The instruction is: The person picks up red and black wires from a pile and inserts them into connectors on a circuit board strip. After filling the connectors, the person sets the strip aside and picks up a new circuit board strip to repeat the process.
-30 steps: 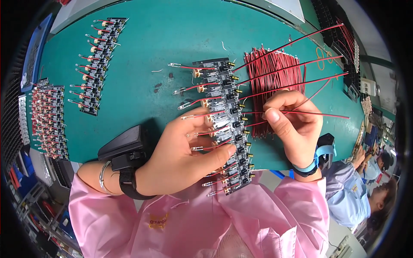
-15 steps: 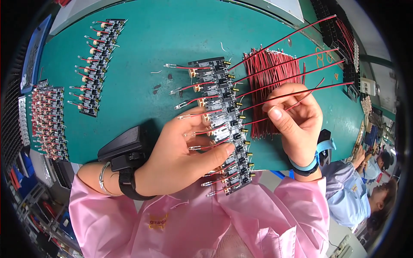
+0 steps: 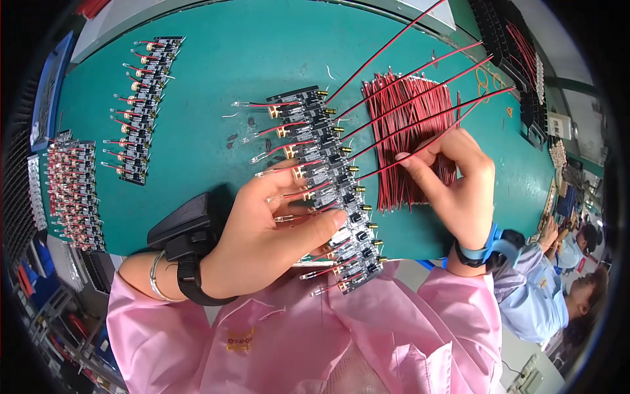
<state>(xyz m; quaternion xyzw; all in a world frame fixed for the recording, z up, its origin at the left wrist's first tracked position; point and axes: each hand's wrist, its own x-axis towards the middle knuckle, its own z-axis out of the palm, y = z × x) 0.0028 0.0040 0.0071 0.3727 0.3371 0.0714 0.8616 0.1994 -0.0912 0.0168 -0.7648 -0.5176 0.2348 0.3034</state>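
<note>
My left hand grips a long panel of black circuit boards by its lower half, thumb on top and fingers beneath. Small clear LEDs on red leads stick out along the panel's left edge. Several red-and-black wires reach out from its upper right edge toward the far right. My right hand pinches one more red wire between thumb and forefinger; its near end meets the panel's right edge, though I cannot tell how it is fixed. Below that wire, the brass-coloured contacts on the edge are bare.
A thick bundle of red wires lies right of the panel on the green table. Another board panel lies at the far left, with a stack of panels at the left edge. Co-workers sit at right.
The panel in my left hand has shifted slightly left, and its attached wires have swung with it. My right hand has slid a little, still pinching the wire.
</note>
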